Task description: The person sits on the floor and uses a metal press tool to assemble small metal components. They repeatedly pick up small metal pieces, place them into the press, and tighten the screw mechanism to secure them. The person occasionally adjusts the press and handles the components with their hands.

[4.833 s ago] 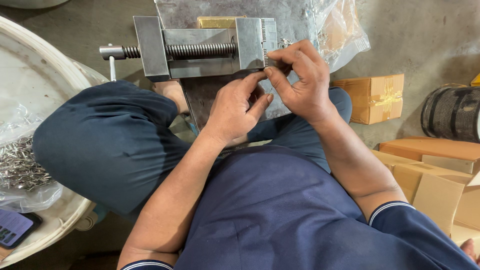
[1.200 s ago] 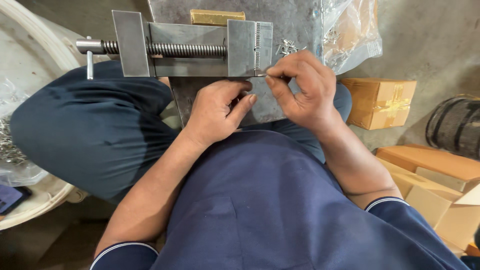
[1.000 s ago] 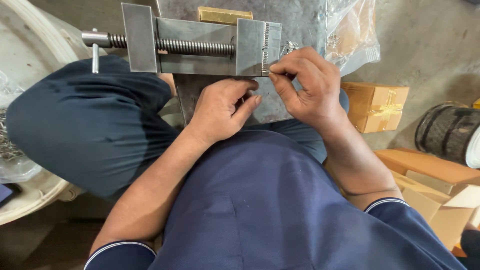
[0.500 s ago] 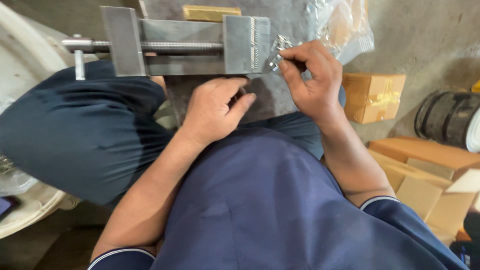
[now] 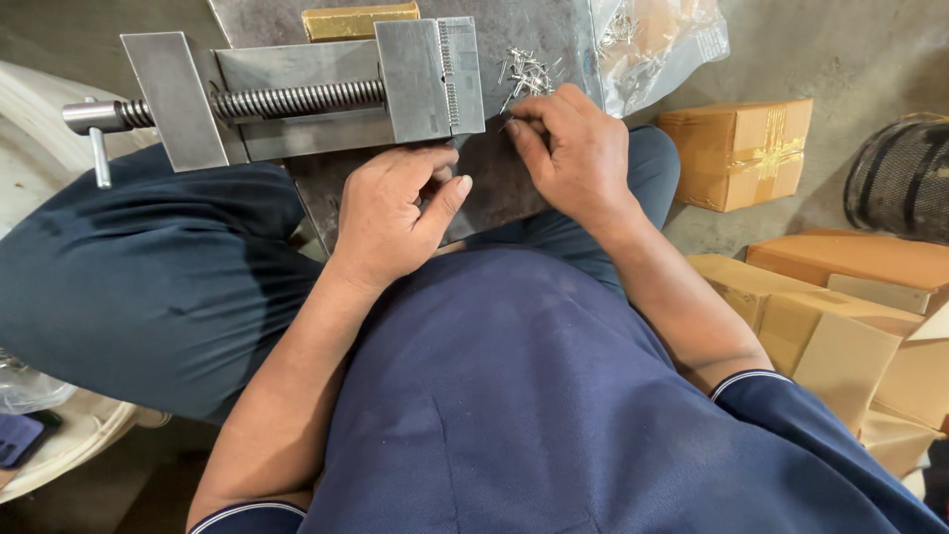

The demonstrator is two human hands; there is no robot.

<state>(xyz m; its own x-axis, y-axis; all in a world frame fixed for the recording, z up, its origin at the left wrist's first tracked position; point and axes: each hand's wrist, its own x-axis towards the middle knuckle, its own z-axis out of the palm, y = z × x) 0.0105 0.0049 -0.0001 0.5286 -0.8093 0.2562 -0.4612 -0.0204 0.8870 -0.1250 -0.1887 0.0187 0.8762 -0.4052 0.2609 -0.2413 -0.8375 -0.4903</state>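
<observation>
Hands work at a steel vise (image 5: 297, 94) lying across the person's lap. Right hand (image 5: 578, 158), fingers pinched together, touches a loose pile of small metal pins (image 5: 529, 71) just beyond it, scattered at mixed angles. Left hand (image 5: 395, 213) rests curled, farther from them.

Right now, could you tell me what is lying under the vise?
The vise sits on a grey metal plate, with small metal pins loose beside it. What the plate rests on is hidden by the left hand and legs.
</observation>
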